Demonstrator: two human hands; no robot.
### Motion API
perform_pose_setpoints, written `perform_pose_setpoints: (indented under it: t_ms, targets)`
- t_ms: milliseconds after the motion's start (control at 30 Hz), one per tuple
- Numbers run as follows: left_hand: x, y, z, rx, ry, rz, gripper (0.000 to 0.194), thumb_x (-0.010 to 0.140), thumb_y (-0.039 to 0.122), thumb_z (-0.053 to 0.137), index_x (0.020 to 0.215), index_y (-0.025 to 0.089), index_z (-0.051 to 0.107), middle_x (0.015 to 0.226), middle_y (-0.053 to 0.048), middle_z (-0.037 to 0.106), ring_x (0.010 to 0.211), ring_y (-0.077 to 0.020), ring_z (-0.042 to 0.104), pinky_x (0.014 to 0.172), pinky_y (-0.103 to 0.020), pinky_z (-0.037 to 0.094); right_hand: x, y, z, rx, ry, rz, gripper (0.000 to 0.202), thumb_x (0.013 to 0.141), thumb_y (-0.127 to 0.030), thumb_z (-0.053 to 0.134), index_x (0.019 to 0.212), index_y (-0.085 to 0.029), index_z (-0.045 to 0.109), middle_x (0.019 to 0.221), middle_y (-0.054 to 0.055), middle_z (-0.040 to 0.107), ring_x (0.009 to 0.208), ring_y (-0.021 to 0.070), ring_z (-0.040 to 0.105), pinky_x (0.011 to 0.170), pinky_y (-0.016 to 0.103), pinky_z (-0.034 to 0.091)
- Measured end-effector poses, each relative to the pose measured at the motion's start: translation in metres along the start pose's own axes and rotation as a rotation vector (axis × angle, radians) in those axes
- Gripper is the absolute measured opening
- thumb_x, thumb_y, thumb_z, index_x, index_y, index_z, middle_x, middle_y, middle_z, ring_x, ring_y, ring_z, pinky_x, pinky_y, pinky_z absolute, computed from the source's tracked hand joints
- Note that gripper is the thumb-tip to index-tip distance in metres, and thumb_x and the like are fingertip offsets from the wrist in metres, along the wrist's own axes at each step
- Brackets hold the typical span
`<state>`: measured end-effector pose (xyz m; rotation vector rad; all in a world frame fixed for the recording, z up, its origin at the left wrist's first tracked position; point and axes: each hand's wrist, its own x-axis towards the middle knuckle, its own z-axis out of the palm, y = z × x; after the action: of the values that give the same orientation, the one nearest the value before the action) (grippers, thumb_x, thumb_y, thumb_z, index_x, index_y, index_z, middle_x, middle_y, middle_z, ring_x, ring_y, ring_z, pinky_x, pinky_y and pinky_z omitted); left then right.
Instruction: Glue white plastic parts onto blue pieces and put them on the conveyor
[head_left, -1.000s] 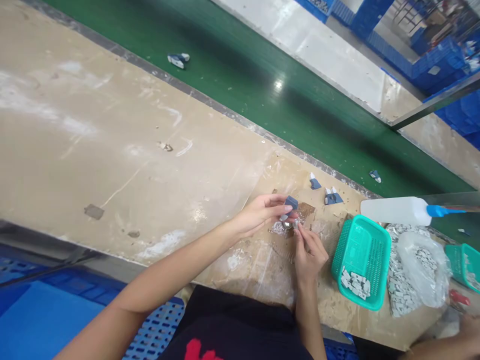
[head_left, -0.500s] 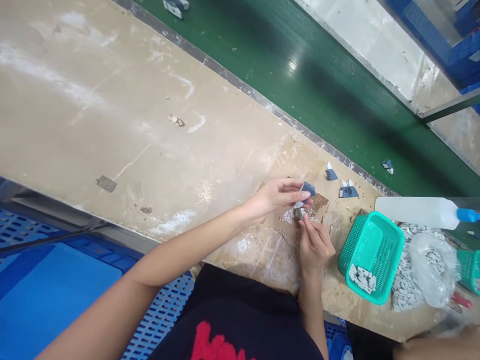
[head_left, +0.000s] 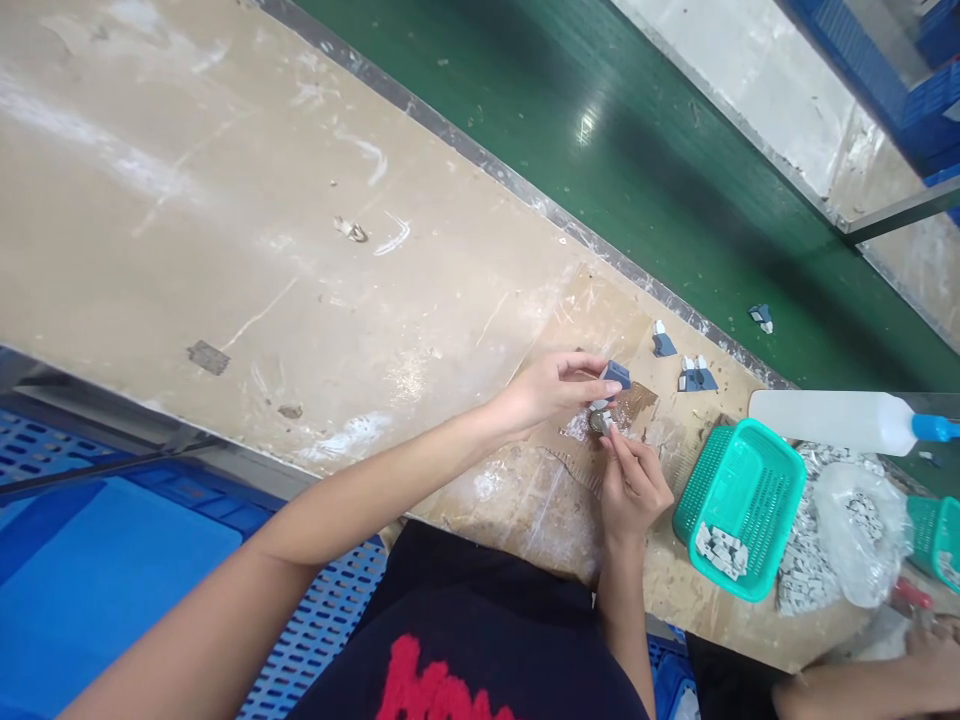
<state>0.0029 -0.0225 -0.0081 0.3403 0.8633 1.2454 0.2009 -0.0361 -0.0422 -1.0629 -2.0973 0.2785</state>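
Note:
My left hand [head_left: 559,388] pinches a blue-grey plastic part [head_left: 616,375] between thumb and fingers, over the worktable. Just below it, my right hand [head_left: 634,490] is closed on a small pale grey piece [head_left: 606,424] at its fingertips, close to the underside of the part. Beneath both lies a brown, whitish-smeared patch [head_left: 577,430] on the table. Beyond my hands are a small blue-grey part with a white piece [head_left: 663,340] and a wider one with white pieces [head_left: 697,376].
A green basket [head_left: 787,470] with pale pieces stands at right, beside a white bottle with a blue cap [head_left: 832,420], a heap of grey pieces [head_left: 806,570] and a plastic bag [head_left: 862,540]. A green conveyor belt [head_left: 525,130] runs behind. A co-worker's hand [head_left: 937,650] is at lower right.
My hands keep nearly the same pose. On the belt, the small part at right has shifted toward the upper left, and another at the top left has left the view. The co-worker's hand has come into view.

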Motion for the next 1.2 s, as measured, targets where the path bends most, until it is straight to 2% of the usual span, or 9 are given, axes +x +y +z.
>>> perform_pose_setpoints:
  t_ms: [167,400,467,600,733,900,1033,1200]
  targets:
    - [0.001,-0.004,-0.003,0.195,0.041,0.099,0.026,0.072,0.025,0.081,0.092,0.012,0.07,0.088,-0.006,0.072,0.085,-0.0184,0.069,0.083,-0.032,0.05,0.004,-0.006,-0.007,0.105,0.139,0.13,0.033,0.086,-0.011,0.072,0.113,-0.029,0.076,0.084,0.002,0.074,0.071,0.0147,0.068,0.066,0.029,0.055]
    - [0.002,-0.008,-0.003,0.222,0.087,0.252,0.025,0.073,0.024,0.079,0.094,0.014,0.07,0.095,-0.006,0.074,0.092,-0.0191,0.069,0.089,-0.032,0.051,0.002,-0.006,-0.004,0.067,0.103,0.079,0.035,0.088,-0.009,0.069,0.117,-0.028,0.074,0.088,0.003,0.077,0.077,0.0153,0.07,0.072,0.031,0.057]
    - [0.002,-0.007,-0.003,0.286,0.09,0.228,0.022,0.074,0.023,0.078,0.092,0.014,0.071,0.092,-0.006,0.074,0.089,-0.0189,0.069,0.086,-0.031,0.051,0.002,-0.007,-0.004,0.06,0.098,0.121,0.028,0.09,-0.014,0.068,0.113,-0.026,0.076,0.086,0.004,0.077,0.074,0.0154,0.07,0.07,0.031,0.057]
    - [0.001,-0.007,-0.003,0.401,0.064,0.101,0.016,0.076,0.018,0.076,0.091,0.014,0.072,0.085,-0.006,0.075,0.083,-0.0192,0.07,0.08,-0.031,0.052,0.005,-0.011,-0.013,0.089,0.143,0.304,0.017,0.089,-0.025,0.071,0.103,-0.022,0.079,0.082,0.006,0.076,0.07,0.0161,0.068,0.065,0.03,0.056]
    - [0.001,-0.013,-0.001,0.406,-0.022,0.004,0.017,0.073,0.011,0.075,0.09,0.014,0.072,0.085,-0.006,0.076,0.083,-0.0191,0.071,0.084,-0.032,0.053,0.009,-0.017,-0.024,0.185,0.216,0.401,0.015,0.086,-0.026,0.074,0.1,-0.023,0.08,0.081,0.004,0.074,0.072,0.0161,0.067,0.063,0.03,0.055]
    - [-0.001,-0.021,0.005,0.338,-0.213,-0.01,0.016,0.07,0.009,0.075,0.085,0.014,0.071,0.084,-0.005,0.075,0.082,-0.018,0.071,0.086,-0.033,0.055,0.012,-0.025,-0.032,0.214,0.257,0.35,0.015,0.087,-0.024,0.073,0.101,-0.024,0.079,0.083,0.004,0.072,0.071,0.0163,0.067,0.062,0.031,0.056]
    - [-0.006,-0.023,0.009,0.311,-0.269,0.014,0.014,0.068,0.013,0.076,0.082,0.014,0.071,0.083,-0.005,0.073,0.078,-0.017,0.07,0.081,-0.031,0.056,0.013,-0.031,-0.037,0.239,0.209,0.278,0.03,0.087,-0.015,0.071,0.11,-0.033,0.076,0.086,0.001,0.072,0.079,0.0158,0.068,0.067,0.03,0.056]
    - [-0.009,-0.021,0.012,0.322,-0.282,0.09,0.016,0.069,0.02,0.078,0.082,0.014,0.072,0.087,-0.006,0.067,0.079,-0.0177,0.067,0.077,-0.03,0.057,0.015,-0.033,-0.04,0.224,0.157,0.262,0.033,0.088,-0.013,0.07,0.112,-0.035,0.075,0.085,0.001,0.071,0.079,0.0162,0.067,0.067,0.031,0.055]
